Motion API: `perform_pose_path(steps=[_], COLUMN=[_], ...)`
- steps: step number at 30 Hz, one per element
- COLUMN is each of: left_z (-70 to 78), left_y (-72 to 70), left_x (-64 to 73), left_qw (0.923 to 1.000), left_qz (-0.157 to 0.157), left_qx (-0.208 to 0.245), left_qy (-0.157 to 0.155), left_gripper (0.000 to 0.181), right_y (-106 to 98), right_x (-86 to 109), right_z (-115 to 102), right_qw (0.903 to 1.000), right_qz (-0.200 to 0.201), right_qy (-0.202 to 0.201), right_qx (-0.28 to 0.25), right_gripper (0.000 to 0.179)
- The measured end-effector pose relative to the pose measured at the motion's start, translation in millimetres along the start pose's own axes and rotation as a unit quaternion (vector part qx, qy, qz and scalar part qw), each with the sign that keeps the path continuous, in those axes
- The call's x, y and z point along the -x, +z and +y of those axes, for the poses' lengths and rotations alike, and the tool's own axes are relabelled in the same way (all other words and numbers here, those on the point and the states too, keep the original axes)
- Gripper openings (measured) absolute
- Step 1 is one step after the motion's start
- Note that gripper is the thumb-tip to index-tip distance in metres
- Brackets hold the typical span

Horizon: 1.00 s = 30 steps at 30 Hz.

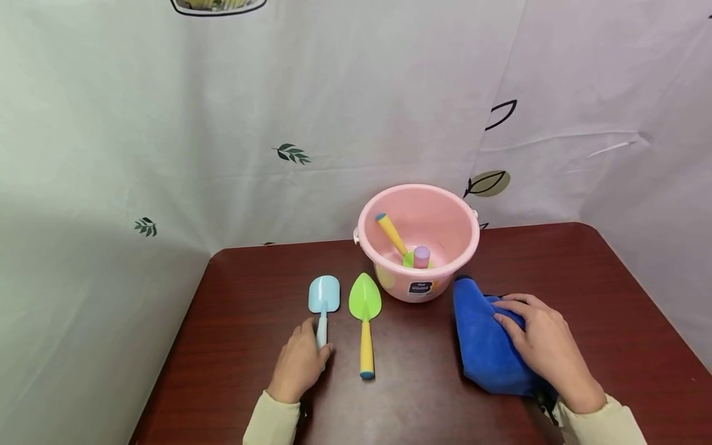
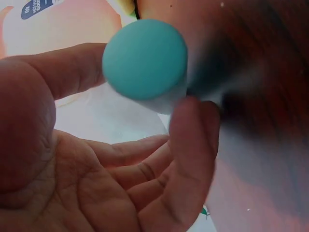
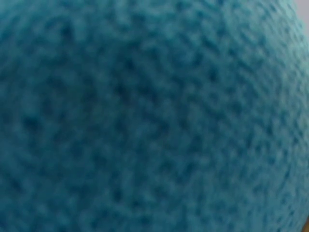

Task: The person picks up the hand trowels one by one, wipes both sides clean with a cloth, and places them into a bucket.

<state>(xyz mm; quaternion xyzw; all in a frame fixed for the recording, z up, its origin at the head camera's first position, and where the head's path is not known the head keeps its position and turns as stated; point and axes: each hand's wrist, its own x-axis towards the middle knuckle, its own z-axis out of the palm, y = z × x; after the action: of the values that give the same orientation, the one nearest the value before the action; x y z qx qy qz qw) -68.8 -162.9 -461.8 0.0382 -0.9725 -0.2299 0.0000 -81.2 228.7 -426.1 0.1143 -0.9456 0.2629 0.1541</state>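
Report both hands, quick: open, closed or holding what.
Left hand: closed, holding the blue shovel by its handle.
Right hand: closed, holding the cloth.

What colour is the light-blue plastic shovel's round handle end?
Turquoise round end, clearest in the left wrist view.

We see soft light on the pink bucket (image 1: 418,271) and a sheen on the tabletop (image 1: 411,389) in front of it. Our left-wrist view overexposes the bucket; our right-wrist view blurs the blue plush fabric (image 3: 149,121).

The label (image 2: 33,8) on the pink bucket (image 1: 431,213) seemingly reads "GOOD".
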Motion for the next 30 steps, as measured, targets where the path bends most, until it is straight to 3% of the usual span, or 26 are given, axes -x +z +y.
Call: perform_pose_path(steps=[9, 17, 23, 30], left_z=[-0.4, -1.3, -3.2, -3.7], left_y=[1.2, 0.8, -0.1, -4.9], left_x=[-1.1, -1.2, -2.3, -2.4], left_qw=[1.0000, 1.0000, 0.9996, 0.9986], left_qz=[0.003, 0.002, 0.027, 0.052], left_qx=[-0.005, 0.001, -0.001, 0.008], left_qy=[-0.005, -0.008, 0.003, 0.003], left_gripper=[0.051, 0.035, 0.017, 0.014], right_y=[0.7, 0.4, -0.3, -2.5], right_x=[-0.7, -0.4, -0.2, 0.4], right_z=[1.1, 1.9, 2.4, 1.0], right_qw=[1.0000, 1.0000, 1.0000, 0.9998], right_qz=[-0.002, 0.001, 0.004, 0.017], right_qy=[0.002, 0.002, 0.001, -0.009], right_qx=[0.001, -0.001, 0.001, 0.000], right_gripper=[0.020, 0.020, 0.019, 0.020])
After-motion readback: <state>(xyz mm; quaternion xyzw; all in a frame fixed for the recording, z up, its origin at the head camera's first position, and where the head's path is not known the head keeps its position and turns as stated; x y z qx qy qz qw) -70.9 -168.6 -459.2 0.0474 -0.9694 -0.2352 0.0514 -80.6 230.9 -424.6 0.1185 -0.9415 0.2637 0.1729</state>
